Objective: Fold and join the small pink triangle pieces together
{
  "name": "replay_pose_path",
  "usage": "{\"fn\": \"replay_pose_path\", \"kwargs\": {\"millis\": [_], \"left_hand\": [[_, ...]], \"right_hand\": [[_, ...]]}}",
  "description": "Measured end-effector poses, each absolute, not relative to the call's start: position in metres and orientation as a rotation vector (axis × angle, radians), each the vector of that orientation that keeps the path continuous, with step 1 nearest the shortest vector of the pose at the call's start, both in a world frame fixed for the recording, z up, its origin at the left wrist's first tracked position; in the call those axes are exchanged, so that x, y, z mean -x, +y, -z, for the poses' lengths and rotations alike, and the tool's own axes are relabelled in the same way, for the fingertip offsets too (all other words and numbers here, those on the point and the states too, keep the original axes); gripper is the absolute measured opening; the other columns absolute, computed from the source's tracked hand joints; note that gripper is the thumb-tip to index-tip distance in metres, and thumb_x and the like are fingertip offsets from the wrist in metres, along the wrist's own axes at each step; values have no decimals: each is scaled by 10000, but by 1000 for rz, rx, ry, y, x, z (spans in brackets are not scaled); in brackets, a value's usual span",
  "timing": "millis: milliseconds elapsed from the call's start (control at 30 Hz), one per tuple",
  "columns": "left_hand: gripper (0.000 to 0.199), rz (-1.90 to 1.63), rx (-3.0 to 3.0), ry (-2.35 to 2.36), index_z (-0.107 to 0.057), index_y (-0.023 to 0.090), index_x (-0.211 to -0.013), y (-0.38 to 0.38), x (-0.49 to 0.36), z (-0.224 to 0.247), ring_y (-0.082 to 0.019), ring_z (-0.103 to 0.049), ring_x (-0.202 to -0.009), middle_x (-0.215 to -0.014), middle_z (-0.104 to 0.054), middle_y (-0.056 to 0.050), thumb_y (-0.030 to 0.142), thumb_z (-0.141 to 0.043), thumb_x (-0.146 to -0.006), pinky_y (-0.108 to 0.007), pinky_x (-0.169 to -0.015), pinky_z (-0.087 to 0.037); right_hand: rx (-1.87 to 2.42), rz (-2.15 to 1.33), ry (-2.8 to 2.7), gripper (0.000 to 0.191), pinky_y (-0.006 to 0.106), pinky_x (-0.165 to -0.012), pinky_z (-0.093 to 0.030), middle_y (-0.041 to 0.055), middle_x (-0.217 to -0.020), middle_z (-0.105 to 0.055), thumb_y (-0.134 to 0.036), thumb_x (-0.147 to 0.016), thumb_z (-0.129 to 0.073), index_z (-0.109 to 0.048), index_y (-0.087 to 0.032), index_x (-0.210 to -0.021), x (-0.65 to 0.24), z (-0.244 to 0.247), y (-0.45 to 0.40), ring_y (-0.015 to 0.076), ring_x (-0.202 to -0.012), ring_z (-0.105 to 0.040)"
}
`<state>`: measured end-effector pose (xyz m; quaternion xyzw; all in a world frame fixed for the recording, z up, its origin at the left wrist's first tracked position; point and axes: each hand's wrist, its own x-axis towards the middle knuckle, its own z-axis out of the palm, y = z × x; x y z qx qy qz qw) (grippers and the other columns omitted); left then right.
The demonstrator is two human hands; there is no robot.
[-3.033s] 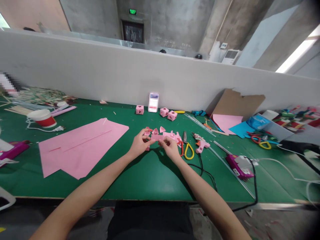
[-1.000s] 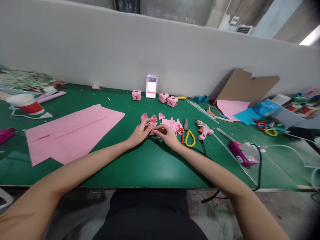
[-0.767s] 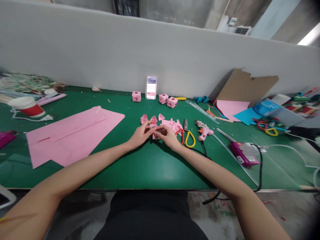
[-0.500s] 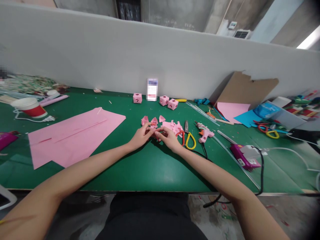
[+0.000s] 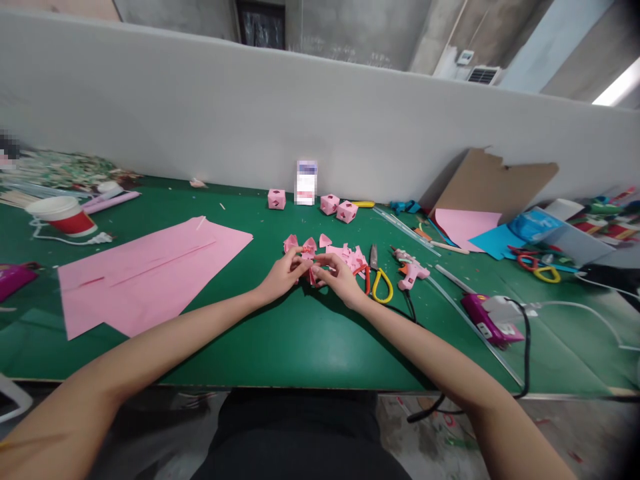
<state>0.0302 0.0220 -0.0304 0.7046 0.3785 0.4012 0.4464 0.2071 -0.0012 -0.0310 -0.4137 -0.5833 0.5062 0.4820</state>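
Observation:
My left hand (image 5: pixel 283 275) and my right hand (image 5: pixel 339 279) meet over the middle of the green table, fingertips pinched on a small pink paper piece (image 5: pixel 313 276). Fingers cover most of that piece, so its full shape is hidden. Just beyond my fingers lie folded pink paper pieces (image 5: pixel 291 243) and a loose pink petal-shaped piece (image 5: pixel 325 240). Pink paper scraps (image 5: pixel 353 257) are beside my right hand. Scissors (image 5: pixel 383 285) with a yellow and a red handle lie right of them, then a pink glue gun (image 5: pixel 413 272).
Pink paper cubes (image 5: pixel 277 199) stand at the back by an upright phone (image 5: pixel 306 183). A large pink sheet (image 5: pixel 150 280) covers the left. A paper cup (image 5: pixel 65 215) is farther left. On the right are a purple power strip (image 5: pixel 490 320), clear glue sticks (image 5: pixel 470 323) and cardboard (image 5: pixel 493 180).
My fingers have shifted slightly around the pink paper piece, and more of it shows between them. The whole view has dropped a little; the things on the table stay put.

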Motion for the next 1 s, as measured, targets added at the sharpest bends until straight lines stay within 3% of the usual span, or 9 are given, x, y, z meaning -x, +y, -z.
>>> {"fn": "replay_pose_path", "kwargs": {"millis": [167,367,533,733,1000], "left_hand": [[495,-986,-1725,899,-448,178,-1208,22,-31,30,-158,-639,-732,-866,-653,-39,510,-548,-854,-231,-595,-480],[452,-1003,-1732,937,-463,182,-1215,22,-30,31,-149,-623,-720,-893,-635,-47,484,-504,-881,-213,-544,-470],[416,-1017,-1725,941,-459,168,-1241,23,-31,32,-142,-624,-759,-988,-648,-78,354,-508,-871,-226,-606,-485],[481,-1024,-1661,930,-451,130,-1253,27,-32,34,-131,-614,-733,-1001,-659,-90,197,-535,-784,-233,-614,-469],[606,-1062,-1464,883,-498,123,-1240,35,-27,37,-175,-656,-766,-910,-697,-88,338,-727,-722,-295,-708,-506]], "right_hand": [[954,-1297,-1456,485,284,-616,-594,33,-1063,-585,-350,-709,-744,-523,-242,-1128,-206,30,-3,118,-697,-636],[934,-1289,-1442,437,305,-657,-605,34,-1086,-553,-288,-757,-655,-507,-257,-1167,-208,30,-3,111,-728,-601],[947,-1245,-1461,524,304,-661,-596,39,-1150,-520,-157,-702,-583,-481,-269,-1204,-211,36,0,95,-679,-603],[965,-1221,-1493,560,266,-599,-569,55,-1190,-498,-137,-699,-602,-460,-276,-1223,-212,41,2,72,-609,-610],[880,-1274,-1584,568,309,-642,-593,93,-1345,-412,-144,-744,-564,-397,-284,-1269,-207,34,-5,65,-637,-604]]}}
